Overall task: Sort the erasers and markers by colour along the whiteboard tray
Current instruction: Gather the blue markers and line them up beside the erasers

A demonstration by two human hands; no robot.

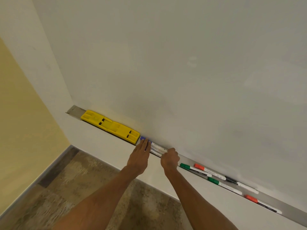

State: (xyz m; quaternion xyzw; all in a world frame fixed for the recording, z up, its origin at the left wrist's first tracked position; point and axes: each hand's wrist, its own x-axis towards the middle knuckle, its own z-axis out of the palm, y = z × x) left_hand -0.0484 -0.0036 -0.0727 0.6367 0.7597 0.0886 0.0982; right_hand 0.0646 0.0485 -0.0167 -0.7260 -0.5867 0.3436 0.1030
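Note:
A long yellow eraser (110,126) lies at the left end of the metal whiteboard tray (75,110). Just right of it lie blue-capped markers (156,148) side by side. My left hand (139,156) rests flat with its fingertips on their blue caps. My right hand (169,159) is curled over the markers' other ends. Further right along the tray lie two green-capped markers (193,169) (224,185), two red-capped markers (210,171) (262,204) and a black-capped marker (240,184).
The whiteboard (182,63) rises straight above the tray. A cream wall (20,122) stands to the left. Below are a grey skirting board and a brown speckled floor (69,183).

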